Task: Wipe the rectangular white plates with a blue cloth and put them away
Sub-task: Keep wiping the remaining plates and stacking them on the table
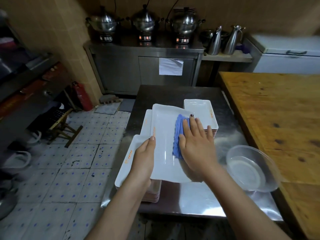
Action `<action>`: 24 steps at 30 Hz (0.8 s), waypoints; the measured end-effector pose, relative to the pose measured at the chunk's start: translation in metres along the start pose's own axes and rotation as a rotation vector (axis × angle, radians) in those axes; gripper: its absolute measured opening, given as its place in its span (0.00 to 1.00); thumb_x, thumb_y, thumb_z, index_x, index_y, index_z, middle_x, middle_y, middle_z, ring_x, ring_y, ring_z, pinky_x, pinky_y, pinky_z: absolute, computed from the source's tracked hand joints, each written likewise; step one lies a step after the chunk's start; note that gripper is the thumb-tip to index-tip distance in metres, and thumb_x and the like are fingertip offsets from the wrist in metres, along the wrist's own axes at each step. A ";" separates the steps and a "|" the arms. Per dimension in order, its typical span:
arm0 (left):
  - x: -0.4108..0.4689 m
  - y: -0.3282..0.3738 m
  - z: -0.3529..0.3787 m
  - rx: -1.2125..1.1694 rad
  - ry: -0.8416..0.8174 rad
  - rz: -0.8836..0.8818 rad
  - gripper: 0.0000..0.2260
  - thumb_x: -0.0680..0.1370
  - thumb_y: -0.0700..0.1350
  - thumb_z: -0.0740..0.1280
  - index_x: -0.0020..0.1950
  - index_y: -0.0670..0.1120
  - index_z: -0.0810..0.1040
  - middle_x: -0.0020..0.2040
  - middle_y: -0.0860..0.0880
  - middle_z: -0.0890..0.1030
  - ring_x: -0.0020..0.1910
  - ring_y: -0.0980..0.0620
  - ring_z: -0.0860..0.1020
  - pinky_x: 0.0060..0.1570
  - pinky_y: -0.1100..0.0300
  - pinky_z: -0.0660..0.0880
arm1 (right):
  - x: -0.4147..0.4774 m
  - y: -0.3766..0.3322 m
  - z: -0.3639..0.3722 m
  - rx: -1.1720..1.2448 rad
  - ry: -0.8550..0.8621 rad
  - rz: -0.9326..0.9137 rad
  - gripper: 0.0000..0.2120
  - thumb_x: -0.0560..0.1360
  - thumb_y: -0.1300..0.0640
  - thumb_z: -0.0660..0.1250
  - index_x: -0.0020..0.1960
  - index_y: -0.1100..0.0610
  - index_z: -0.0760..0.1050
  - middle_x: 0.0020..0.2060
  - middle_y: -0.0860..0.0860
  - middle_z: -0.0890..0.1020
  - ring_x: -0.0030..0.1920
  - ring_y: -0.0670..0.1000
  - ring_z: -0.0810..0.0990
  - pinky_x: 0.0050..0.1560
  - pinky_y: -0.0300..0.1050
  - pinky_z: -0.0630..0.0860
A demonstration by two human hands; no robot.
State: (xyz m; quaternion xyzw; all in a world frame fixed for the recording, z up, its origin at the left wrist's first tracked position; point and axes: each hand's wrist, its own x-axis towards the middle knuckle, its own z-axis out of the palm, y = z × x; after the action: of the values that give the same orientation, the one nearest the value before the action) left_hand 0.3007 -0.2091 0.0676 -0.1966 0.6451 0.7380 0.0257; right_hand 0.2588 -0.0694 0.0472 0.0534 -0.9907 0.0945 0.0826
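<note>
Wiping step in hand. The top rectangular white plate (164, 146) is steadied at its left rim by the left hand (143, 158), thumb curled over the edge. A folded blue cloth (179, 135), waffle-textured, is pressed flat under the straight, spread fingers of the right hand (195, 146). Glossy plates are stacked beneath; a second stack (206, 113) sits just beyond the fingertips. Next move, judged: the cloth is swept across, then the plate is lifted away. A clear plastic bowl (251, 168) lies right of the wrist on the steel table (230, 141).
</note>
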 end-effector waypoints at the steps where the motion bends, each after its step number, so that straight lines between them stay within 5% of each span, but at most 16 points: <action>1: 0.002 -0.001 -0.002 -0.015 0.020 0.000 0.12 0.81 0.52 0.56 0.54 0.52 0.78 0.48 0.50 0.83 0.47 0.49 0.82 0.42 0.55 0.79 | -0.011 -0.004 0.003 0.008 -0.006 -0.026 0.26 0.81 0.47 0.40 0.77 0.52 0.39 0.77 0.49 0.41 0.76 0.50 0.38 0.70 0.50 0.31; 6: 0.005 -0.005 -0.006 -0.045 0.027 0.002 0.11 0.81 0.52 0.56 0.52 0.54 0.77 0.45 0.52 0.83 0.44 0.52 0.82 0.37 0.59 0.79 | -0.045 -0.013 0.014 0.049 -0.107 -0.076 0.31 0.79 0.42 0.43 0.77 0.51 0.40 0.77 0.49 0.42 0.76 0.48 0.37 0.70 0.51 0.29; 13: -0.004 -0.011 0.002 -0.006 -0.025 -0.005 0.11 0.81 0.52 0.56 0.54 0.52 0.77 0.42 0.54 0.83 0.38 0.58 0.82 0.28 0.66 0.76 | 0.009 0.000 -0.003 -0.024 -0.014 0.041 0.26 0.81 0.45 0.42 0.77 0.51 0.45 0.77 0.51 0.45 0.77 0.52 0.42 0.72 0.53 0.33; 19: 0.002 -0.010 0.001 -0.080 0.000 0.022 0.13 0.82 0.50 0.55 0.54 0.50 0.78 0.49 0.53 0.83 0.47 0.56 0.81 0.44 0.63 0.77 | -0.044 -0.040 0.003 0.128 -0.114 -0.217 0.27 0.81 0.48 0.43 0.77 0.51 0.38 0.77 0.49 0.39 0.75 0.48 0.34 0.68 0.48 0.27; 24: -0.003 -0.011 0.004 -0.111 -0.039 -0.010 0.13 0.81 0.52 0.55 0.52 0.53 0.78 0.47 0.56 0.83 0.47 0.61 0.80 0.44 0.66 0.76 | -0.047 -0.038 -0.007 0.085 -0.151 -0.343 0.26 0.81 0.48 0.40 0.77 0.49 0.38 0.76 0.45 0.39 0.70 0.44 0.26 0.66 0.48 0.24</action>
State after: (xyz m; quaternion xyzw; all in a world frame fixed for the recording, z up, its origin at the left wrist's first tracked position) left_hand 0.3056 -0.2027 0.0589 -0.1865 0.6016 0.7761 0.0310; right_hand 0.3102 -0.1013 0.0530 0.2320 -0.9655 0.1163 0.0208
